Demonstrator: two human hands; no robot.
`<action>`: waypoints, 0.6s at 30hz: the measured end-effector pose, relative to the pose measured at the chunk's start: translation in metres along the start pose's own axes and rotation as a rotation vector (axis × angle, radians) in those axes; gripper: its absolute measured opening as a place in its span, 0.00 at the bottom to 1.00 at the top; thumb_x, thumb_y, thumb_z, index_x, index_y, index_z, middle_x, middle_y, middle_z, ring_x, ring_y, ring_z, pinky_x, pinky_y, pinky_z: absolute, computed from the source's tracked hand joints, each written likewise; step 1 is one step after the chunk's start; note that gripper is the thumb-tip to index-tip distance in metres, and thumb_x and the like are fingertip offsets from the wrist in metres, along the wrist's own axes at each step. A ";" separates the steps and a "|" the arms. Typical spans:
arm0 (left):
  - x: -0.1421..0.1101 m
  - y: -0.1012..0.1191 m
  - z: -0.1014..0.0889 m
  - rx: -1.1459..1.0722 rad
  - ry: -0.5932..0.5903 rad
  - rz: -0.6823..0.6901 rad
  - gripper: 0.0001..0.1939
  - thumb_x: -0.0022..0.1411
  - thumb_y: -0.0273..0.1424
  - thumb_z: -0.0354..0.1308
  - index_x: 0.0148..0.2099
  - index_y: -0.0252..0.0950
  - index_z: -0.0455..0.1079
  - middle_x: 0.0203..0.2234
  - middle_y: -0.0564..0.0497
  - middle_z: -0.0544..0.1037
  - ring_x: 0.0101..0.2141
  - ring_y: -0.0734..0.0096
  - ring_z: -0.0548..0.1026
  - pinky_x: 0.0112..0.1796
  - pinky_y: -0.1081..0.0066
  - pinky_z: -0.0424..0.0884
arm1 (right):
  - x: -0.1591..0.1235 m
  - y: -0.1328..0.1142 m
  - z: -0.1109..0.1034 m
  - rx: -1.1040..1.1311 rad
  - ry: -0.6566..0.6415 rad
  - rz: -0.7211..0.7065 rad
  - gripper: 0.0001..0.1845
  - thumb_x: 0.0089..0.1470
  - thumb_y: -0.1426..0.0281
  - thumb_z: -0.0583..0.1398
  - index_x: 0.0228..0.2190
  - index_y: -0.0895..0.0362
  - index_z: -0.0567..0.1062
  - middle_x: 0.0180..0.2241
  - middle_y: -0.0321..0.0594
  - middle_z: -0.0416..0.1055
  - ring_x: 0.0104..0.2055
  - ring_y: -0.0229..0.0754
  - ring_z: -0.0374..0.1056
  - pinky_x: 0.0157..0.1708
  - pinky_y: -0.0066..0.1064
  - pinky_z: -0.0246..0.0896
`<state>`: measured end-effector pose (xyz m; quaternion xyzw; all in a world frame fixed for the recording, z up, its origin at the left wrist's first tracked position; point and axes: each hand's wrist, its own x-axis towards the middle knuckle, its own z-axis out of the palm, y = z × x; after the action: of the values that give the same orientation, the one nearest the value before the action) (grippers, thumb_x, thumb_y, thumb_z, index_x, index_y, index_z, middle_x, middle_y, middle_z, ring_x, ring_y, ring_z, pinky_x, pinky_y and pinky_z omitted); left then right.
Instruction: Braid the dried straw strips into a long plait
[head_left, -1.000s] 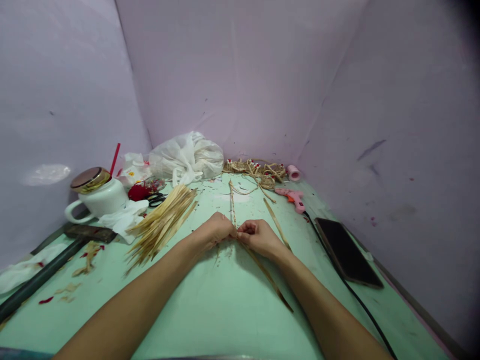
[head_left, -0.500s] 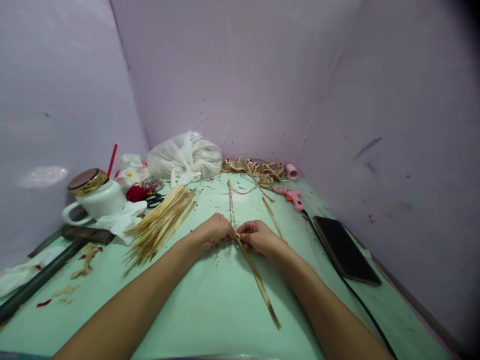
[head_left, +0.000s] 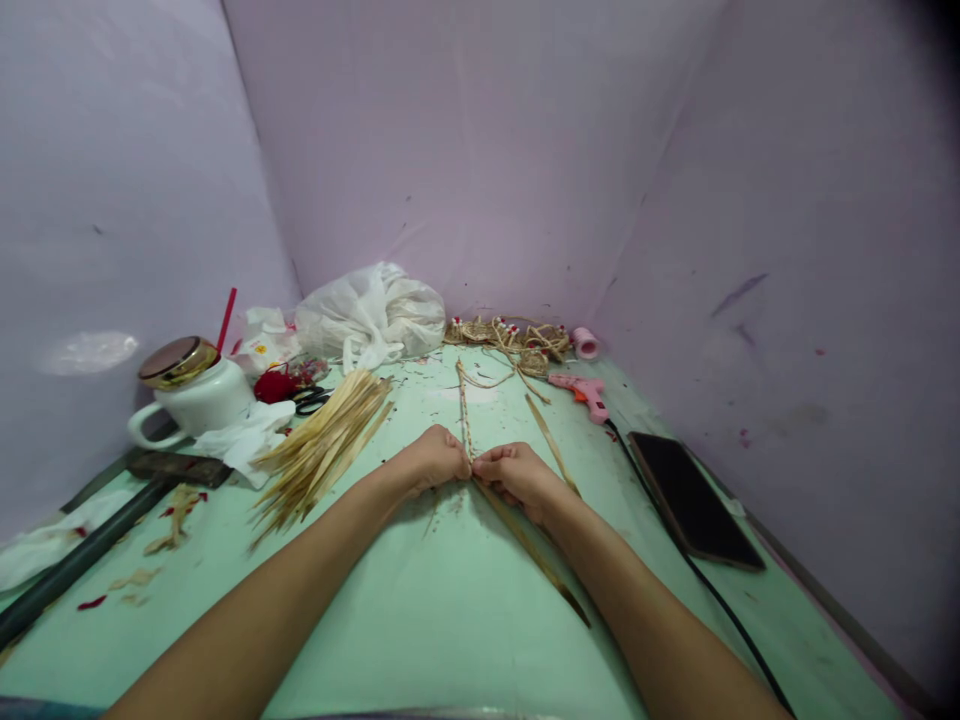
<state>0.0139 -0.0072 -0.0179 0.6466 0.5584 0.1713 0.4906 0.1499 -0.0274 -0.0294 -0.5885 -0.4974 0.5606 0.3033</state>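
Observation:
At the middle of the green table, my left hand (head_left: 441, 458) and my right hand (head_left: 517, 470) meet, fingertips pinched together. Between them they grip the near end of a thin braided straw cord (head_left: 463, 405), which runs straight away from me along the tabletop. A loose flat straw strip (head_left: 536, 560) trails from my right fingers toward me, its tip by my right forearm. The exact crossing of strands is hidden by my fingers. Left of my hands lies a bundle of dried straw strips (head_left: 326, 450); a single strip (head_left: 551, 440) lies to the right.
A pink glue gun (head_left: 585, 392) and a black phone (head_left: 694, 500) lie right, with a black cable between. Left are a hammer (head_left: 176, 468), a lidded white mug (head_left: 210, 400), red yarn (head_left: 274, 384) and scissors (head_left: 311, 400). Behind sit a plastic bag (head_left: 382, 315) and coiled straw cords (head_left: 532, 340).
The trailing end of the loose straw strip has swung to the right, toward my right forearm. My right fingertips have closed in against my left ones.

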 end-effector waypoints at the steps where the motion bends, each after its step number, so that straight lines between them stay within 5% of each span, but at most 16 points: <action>1: 0.001 -0.002 0.000 0.032 -0.002 0.037 0.03 0.35 0.24 0.50 0.18 0.31 0.63 0.09 0.58 0.54 0.13 0.83 0.50 0.16 0.77 0.44 | 0.001 0.000 0.001 -0.019 0.026 0.001 0.03 0.35 0.74 0.55 0.17 0.61 0.68 0.11 0.29 0.55 0.12 0.27 0.43 0.12 0.24 0.33; 9: -0.004 0.002 -0.007 0.305 -0.068 0.076 0.05 0.37 0.25 0.49 0.18 0.31 0.66 0.10 0.55 0.61 0.13 0.80 0.57 0.16 0.77 0.50 | 0.004 0.004 0.001 -0.213 0.042 -0.062 0.04 0.36 0.74 0.55 0.15 0.60 0.66 0.10 0.28 0.52 0.13 0.28 0.43 0.15 0.25 0.35; 14: -0.008 0.007 -0.040 0.278 -0.116 -0.010 0.05 0.39 0.27 0.53 0.21 0.31 0.69 0.12 0.52 0.67 0.13 0.79 0.58 0.16 0.76 0.53 | 0.000 0.000 0.001 -0.256 0.016 -0.072 0.08 0.40 0.72 0.54 0.14 0.59 0.63 0.09 0.28 0.49 0.13 0.28 0.41 0.15 0.25 0.34; 16: -0.004 0.003 -0.063 0.247 -0.007 -0.043 0.07 0.41 0.28 0.54 0.25 0.31 0.70 0.15 0.52 0.69 0.13 0.79 0.58 0.17 0.75 0.54 | 0.000 0.001 0.001 -0.258 0.041 -0.066 0.07 0.40 0.72 0.55 0.15 0.59 0.64 0.10 0.28 0.50 0.13 0.28 0.42 0.15 0.25 0.35; 18: 0.001 -0.006 -0.087 0.213 0.276 -0.053 0.08 0.43 0.28 0.54 0.27 0.30 0.70 0.16 0.52 0.69 0.14 0.79 0.58 0.18 0.75 0.56 | 0.001 0.003 0.001 -0.255 0.064 -0.071 0.06 0.39 0.72 0.55 0.15 0.60 0.65 0.10 0.28 0.51 0.14 0.28 0.43 0.16 0.25 0.36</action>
<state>-0.0562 0.0313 0.0165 0.6503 0.6524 0.1855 0.3422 0.1492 -0.0279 -0.0326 -0.6220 -0.5752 0.4626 0.2612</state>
